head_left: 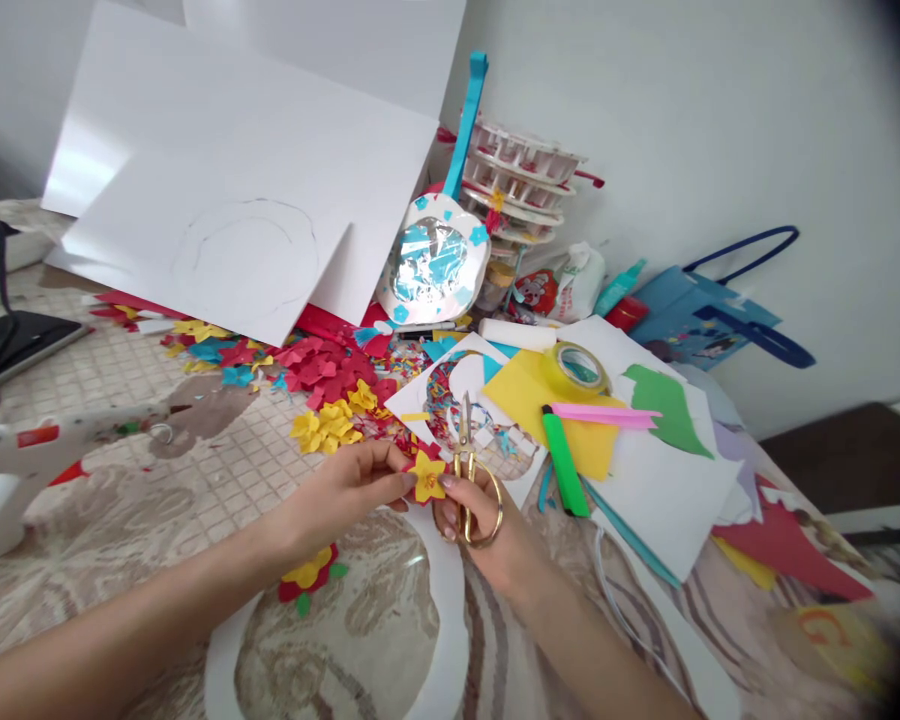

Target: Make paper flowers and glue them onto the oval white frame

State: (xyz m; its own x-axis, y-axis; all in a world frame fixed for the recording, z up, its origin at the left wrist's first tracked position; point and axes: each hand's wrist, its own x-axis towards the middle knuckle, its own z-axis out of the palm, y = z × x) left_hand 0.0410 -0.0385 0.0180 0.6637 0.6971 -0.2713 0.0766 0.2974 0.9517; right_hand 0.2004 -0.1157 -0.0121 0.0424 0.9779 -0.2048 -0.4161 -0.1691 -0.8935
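Note:
Between my two hands is a paper flower, yellow on top of red. My left hand pinches its left edge with thumb and fingers. On its right edge rests the thumb of my right hand, which also holds gold-handled scissors, blades pointing away from me. Below the hands lies a white paper ring with a wavy inner edge. A red and yellow flower with green leaves sits at the ring's upper left, partly behind my left forearm.
Red paper flowers and yellow ones are heaped ahead. A glue gun lies left. To the right are yellow tape, a green marker and paper sheets. White boards and a decorated round mirror stand behind.

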